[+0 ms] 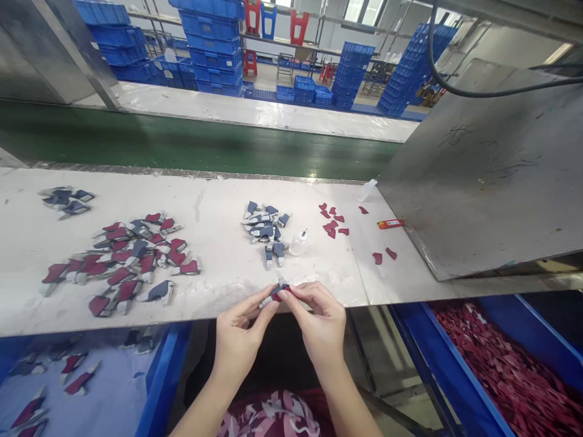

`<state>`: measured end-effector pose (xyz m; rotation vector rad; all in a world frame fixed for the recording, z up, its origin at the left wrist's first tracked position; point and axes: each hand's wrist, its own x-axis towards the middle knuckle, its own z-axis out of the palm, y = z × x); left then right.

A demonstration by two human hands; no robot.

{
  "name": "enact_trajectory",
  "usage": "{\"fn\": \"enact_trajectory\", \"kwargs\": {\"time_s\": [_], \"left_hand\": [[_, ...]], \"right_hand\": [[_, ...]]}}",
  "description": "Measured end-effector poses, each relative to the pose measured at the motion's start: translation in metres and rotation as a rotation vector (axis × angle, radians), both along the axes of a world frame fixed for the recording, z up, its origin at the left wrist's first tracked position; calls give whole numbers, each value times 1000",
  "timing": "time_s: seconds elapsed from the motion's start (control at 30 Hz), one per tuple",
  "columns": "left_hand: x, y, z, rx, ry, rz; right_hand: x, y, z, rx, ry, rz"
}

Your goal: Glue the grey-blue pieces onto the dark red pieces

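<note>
At the table's front edge, my left hand (239, 340) pinches a small grey-and-blue part (273, 295) between thumb and fingers. My right hand (319, 321) is closed on the same part from the other side, its thumb pressing a dark red piece (283, 294) against it. Fingertips hide much of both. Just beyond the hands lies a pile of similar blue-faced parts (264, 227), with a small clear needle-tipped bottle (299, 243) beside it. Several loose dark red pieces (331, 227) are scattered to the right of the bottle.
A larger pile of red- and blue-faced parts (122, 258) covers the table's left side, with a smaller heap (67, 200) behind. Blue bins stand below: one with finished-looking parts (157, 382), one full of red pieces (510, 370). A metal panel (492, 176) rises at right.
</note>
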<state>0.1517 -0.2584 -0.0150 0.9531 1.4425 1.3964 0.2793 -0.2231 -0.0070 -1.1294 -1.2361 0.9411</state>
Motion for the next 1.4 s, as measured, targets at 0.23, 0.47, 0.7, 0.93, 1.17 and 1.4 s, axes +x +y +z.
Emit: {"fn": "enact_trajectory", "kwargs": {"time_s": [0.23,0.47,0.7,0.93,1.17,1.4], "left_hand": [[3,1,13,-2,-71,50],[-3,1,20,73,13,-18],[-7,-3,17,209,262,-112],[2,-11,13,256,399,-26],[3,-5,17,135,239,23],[3,-7,15,155,303,98]], "right_hand": [[-1,-6,5,411,-405,-132],[16,2,5,-66,11,249],[17,-2,10,-10,-132,363],[4,-9,8,154,-398,162],[4,-6,4,127,-384,208],[8,1,6,38,-364,344]]}}
